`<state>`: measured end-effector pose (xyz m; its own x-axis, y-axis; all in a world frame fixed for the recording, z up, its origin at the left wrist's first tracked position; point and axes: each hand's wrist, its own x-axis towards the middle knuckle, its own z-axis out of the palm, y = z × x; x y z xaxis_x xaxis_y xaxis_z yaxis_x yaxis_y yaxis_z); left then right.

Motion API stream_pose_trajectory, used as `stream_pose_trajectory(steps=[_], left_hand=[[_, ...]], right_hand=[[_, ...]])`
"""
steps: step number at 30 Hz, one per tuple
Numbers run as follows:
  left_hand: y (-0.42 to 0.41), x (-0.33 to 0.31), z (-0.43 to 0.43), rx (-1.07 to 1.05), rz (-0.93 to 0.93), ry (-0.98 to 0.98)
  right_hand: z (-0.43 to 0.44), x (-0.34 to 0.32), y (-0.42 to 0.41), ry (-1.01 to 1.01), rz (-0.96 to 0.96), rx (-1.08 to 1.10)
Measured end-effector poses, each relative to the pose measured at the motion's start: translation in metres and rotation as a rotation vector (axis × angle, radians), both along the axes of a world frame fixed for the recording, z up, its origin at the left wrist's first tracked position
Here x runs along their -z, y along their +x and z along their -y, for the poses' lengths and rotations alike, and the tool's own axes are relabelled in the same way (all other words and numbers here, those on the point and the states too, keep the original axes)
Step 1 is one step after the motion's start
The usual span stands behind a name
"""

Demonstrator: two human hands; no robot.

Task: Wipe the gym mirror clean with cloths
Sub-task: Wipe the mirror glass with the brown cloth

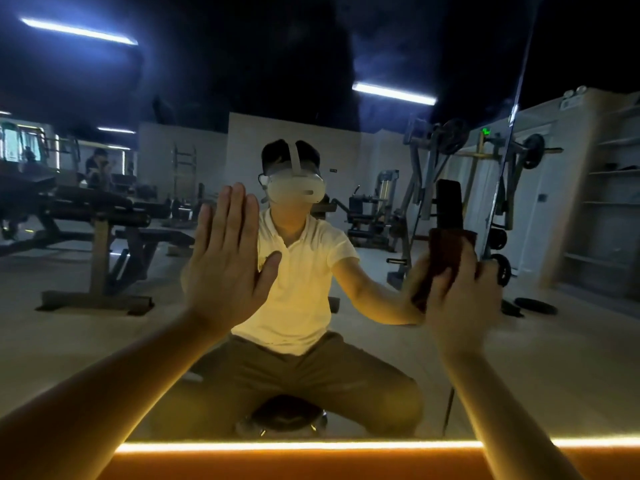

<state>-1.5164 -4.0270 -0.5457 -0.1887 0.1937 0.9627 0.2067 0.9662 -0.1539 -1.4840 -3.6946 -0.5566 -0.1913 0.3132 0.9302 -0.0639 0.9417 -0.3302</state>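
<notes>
Left hand [225,258] is flat on the mirror [311,64], fingers straight and close together, thumb out. Over to the right, the right hand [457,306] is kinda blurry, its fingers curled round a dark reddish cloth [448,251] held against the glass. The cloth stands upright, free end pointing up.

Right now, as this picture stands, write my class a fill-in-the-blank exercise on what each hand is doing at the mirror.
1. The left hand rests flat on the mirror and holds ____.
2. The right hand grips a dark ____.
3. A glowing light strip runs along the mirror's ____ edge.
Missing words: nothing; cloth; bottom.
</notes>
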Motion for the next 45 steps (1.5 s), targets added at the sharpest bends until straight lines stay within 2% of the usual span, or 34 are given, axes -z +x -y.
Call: stream_pose_trajectory(steps=[3, 6, 8, 11, 13, 15, 19, 22, 25, 27, 29, 32, 34, 35, 37, 40, 45], left_hand=[[0.0, 0.003, -0.001, 0.037, -0.016, 0.01], [0.0, 0.003, 0.004, 0.134, -0.016, 0.001], [0.002, 0.008, 0.012, 0.181, -0.007, -0.022], [0.007, 0.023, 0.019, 0.185, 0.001, -0.047], [0.008, 0.032, 0.015, 0.144, 0.014, -0.034], [0.008, 0.037, 0.007, 0.106, 0.035, 0.002], [0.005, 0.047, -0.005, 0.05, 0.071, 0.035], [0.003, 0.052, -0.007, 0.021, 0.059, 0.03], [0.005, 0.055, -0.008, 0.009, 0.059, 0.017], [0.006, 0.056, -0.008, 0.009, 0.078, 0.004], [0.01, 0.057, -0.003, 0.008, 0.108, -0.022], [0.014, 0.056, 0.015, -0.012, 0.136, -0.152], [0.018, 0.053, 0.028, -0.049, 0.176, -0.229], [0.02, 0.052, 0.031, -0.062, 0.197, -0.244], [0.025, 0.052, 0.03, -0.081, 0.216, -0.226], [0.032, 0.058, 0.02, -0.085, 0.211, -0.174], [0.045, 0.06, 0.037, -0.06, 0.236, -0.255]], right_hand=[[0.08, 0.02, -0.006, -0.107, -0.031, -0.089], [0.155, 0.041, -0.004, -0.118, 0.031, -0.336], [0.183, 0.058, 0.004, 0.085, 0.061, -0.395], [0.169, 0.072, 0.008, 0.58, 0.129, -0.408], [0.13, 0.069, 0.011, 0.704, 0.179, -0.322], [0.082, 0.067, 0.015, 0.599, 0.214, -0.224], [0.014, 0.079, 0.021, 0.176, 0.144, -0.068], [0.023, 0.093, 0.01, -0.157, 0.077, -0.033], [0.069, 0.086, 0.003, -0.337, -0.013, -0.098], [0.108, 0.079, 0.004, -0.327, -0.033, -0.181], [0.147, 0.077, 0.01, -0.231, 0.017, -0.302], [0.18, 0.088, 0.017, 0.059, 0.068, -0.475], [0.168, 0.091, 0.018, 0.258, 0.1, -0.501], [0.155, 0.088, 0.018, 0.287, 0.117, -0.479], [0.125, 0.08, 0.016, 0.193, 0.146, -0.376], [0.09, 0.067, 0.01, -0.105, 0.017, -0.289], [0.122, 0.068, 0.004, -0.357, -0.058, -0.265]])
